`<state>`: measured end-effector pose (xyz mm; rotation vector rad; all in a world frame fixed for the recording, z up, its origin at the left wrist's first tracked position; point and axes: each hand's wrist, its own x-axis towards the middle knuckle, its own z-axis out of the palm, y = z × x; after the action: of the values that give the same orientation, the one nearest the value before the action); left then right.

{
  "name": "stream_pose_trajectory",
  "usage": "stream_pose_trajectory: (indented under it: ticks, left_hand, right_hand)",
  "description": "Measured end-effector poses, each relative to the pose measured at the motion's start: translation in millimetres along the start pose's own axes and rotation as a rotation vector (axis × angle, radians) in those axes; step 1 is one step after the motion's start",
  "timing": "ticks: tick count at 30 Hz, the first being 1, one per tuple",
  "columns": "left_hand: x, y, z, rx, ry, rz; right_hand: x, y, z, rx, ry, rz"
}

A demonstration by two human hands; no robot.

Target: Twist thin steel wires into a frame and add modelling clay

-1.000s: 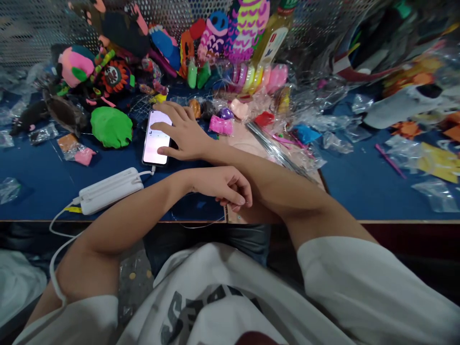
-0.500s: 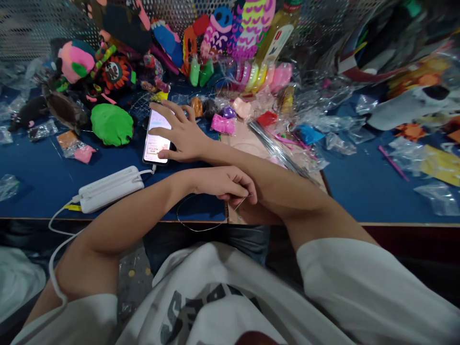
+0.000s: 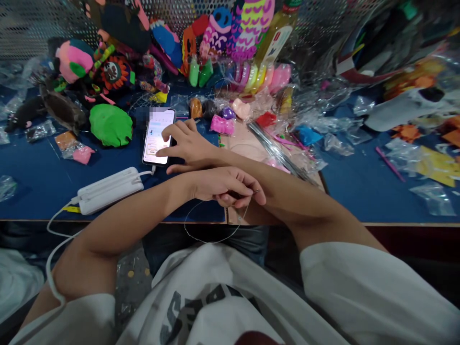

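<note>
In the head view, the right hand has drawn back toward the near end of the phone; its fingers are spread and bent, some over the screen, contact unclear. The left hand, nearer the person, pinches a thin wire. The phone lies face-up on the blue table, long axis pointing away.

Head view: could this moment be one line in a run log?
right hand: over smartphone | left hand: holding thin wire | smartphone: lit | cable: plugged into smartphone

White shirt: dark "S", other letters creased. Phone screen, bottle label: print too small.
</note>
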<state>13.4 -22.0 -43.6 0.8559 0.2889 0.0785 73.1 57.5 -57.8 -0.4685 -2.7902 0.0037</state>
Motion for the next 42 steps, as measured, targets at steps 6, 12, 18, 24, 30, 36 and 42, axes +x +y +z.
stream_pose_trajectory:
  ticks: [6, 12, 18, 24, 30, 36, 42]
  left_hand:
    - [0.4, -4.3, -1.7, 0.001, 0.009, 0.042]
    - [-1.1, -5.9, -5.2, -0.098, 0.011, 0.011]
    - [-8.7, 1.0, -4.8, -0.187, 0.040, -0.010]
    - [-14.5, 11.0, 5.2, -0.150, 0.095, -0.001]
    - [-15.7, 12.6, 7.8, -0.026, 0.083, 0.021]
    - [-18.7, 15.1, 6.4, 0.038, 0.164, 0.063]
    - [-21.8, 22.1, 3.5, 0.112, 0.216, 0.122]
  right_hand:
    - [3.0, 5.0, 1.9, -0.015, -0.001, 0.042]
    - [4.6, 12.0, 8.2, 0.031, 0.019, 0.121]
    - [3.7, 15.1, 6.9, 0.072, 0.057, 0.280]
    - [5.5, 11.4, 3.9, 0.089, -0.100, -0.147]
    - [6.9, 2.5, -6.6, 0.069, -0.185, -0.192]
    - [9.2, 7.2, -7.9, 0.051, -0.058, 0.444]
    - [7.0, 17.9, -4.9, 0.358, 0.184, 0.784]
